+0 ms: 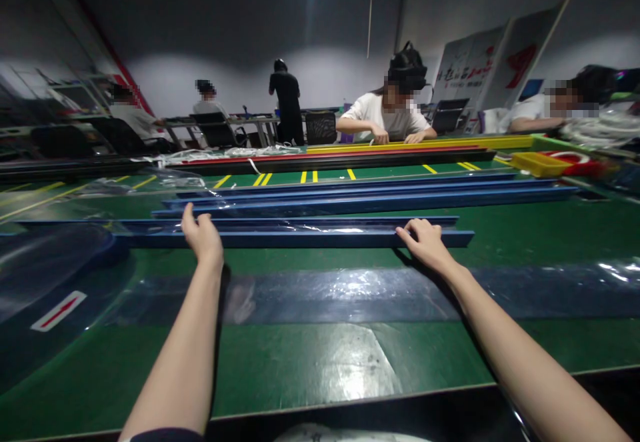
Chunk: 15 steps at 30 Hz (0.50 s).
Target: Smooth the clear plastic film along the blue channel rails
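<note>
A long blue channel strip (310, 239) with raised walls lies across the table in front of me, clear film (320, 226) shining inside it. Toward its left part, my left hand (204, 239) is over the strip with a gap between its visible fingers; the other fingers are partly hidden. My right hand (425, 239) bends its fingers over the near wall by the right end, thumb on the left side. A wide clear plastic strip (345, 295) lies flat nearer to me. At left is a curled clear sheet (45, 262) with a red-arrow label (59, 311).
More blue strips (375, 199) lie just beyond. Farther back are red and black strips (350, 160), a yellow strip (425, 143) and a yellow tray (537, 163). A person (390, 119) works across the green table (300, 355); other people are behind and at right.
</note>
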Each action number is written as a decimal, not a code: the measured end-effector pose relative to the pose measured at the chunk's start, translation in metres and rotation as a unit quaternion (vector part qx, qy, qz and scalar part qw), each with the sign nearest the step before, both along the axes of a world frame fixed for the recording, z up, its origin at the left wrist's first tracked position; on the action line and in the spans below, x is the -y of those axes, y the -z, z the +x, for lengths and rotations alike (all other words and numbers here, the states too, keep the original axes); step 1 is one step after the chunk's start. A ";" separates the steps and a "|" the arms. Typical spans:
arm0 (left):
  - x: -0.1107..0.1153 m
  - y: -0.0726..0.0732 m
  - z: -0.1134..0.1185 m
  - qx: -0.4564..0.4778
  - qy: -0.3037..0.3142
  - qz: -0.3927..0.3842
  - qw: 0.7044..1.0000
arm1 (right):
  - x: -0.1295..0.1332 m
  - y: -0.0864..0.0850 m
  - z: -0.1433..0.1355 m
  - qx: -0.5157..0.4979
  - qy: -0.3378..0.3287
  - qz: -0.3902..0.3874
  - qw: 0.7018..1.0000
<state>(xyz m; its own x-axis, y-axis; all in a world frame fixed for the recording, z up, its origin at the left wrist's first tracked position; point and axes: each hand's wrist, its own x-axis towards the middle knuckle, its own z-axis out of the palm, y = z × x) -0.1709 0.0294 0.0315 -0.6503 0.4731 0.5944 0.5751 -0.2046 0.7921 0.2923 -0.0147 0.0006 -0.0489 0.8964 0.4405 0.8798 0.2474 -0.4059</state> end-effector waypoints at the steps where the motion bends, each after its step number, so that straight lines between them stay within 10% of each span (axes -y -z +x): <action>1: 0.002 -0.002 0.015 -0.023 -0.002 -0.012 1.000 | 0.000 0.000 0.000 0.000 -0.001 0.002 1.000; 5: 0.014 0.000 0.076 -0.215 0.056 -0.036 0.974 | 0.000 0.000 0.000 0.000 -0.004 0.006 1.000; 15: 0.031 0.014 0.186 -0.543 0.287 -0.070 0.786 | -0.001 -0.001 0.000 -0.001 -0.012 0.005 1.000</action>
<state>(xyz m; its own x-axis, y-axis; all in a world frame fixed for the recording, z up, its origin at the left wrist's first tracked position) 0.0155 -0.0011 0.0175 0.5493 0.6136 0.5672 0.7725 -0.6318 -0.0647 0.2925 -0.0141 0.0011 -0.0693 0.8909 0.4490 0.8728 0.2721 -0.4052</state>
